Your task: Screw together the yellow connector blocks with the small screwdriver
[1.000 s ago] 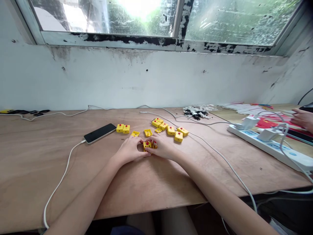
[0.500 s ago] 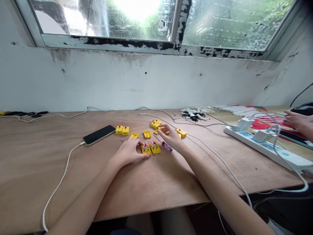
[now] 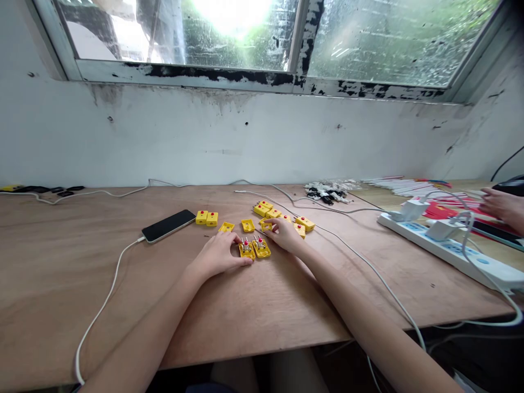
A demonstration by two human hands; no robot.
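My left hand (image 3: 221, 252) rests on the table with thumb and fingers around the left edge of an open yellow housing (image 3: 246, 250) that has a red button and metal pins. A second such housing (image 3: 261, 248) sits against its right side. My right hand (image 3: 283, 232) is closed at the fingertips on a small yellow cover (image 3: 265, 225), just behind the second housing. An empty yellow cover (image 3: 248, 225) lies left of it, and another yellow cover (image 3: 226, 227) lies by my left fingers. The screwdriver is mostly hidden by my right hand.
A phone (image 3: 168, 225) on a white cable and two yellow blocks (image 3: 207, 218) lie left. Several yellow blocks (image 3: 304, 223) lie behind my right hand. Black and white parts (image 3: 327, 192) are at the back; a power strip (image 3: 450, 245) and another person's hand (image 3: 502, 205) are right.
My right hand has come down and nearer over the screwdriver, its fingers now closed on the small yellow cover. My left hand keeps its place at the housing. The view has shifted slightly.
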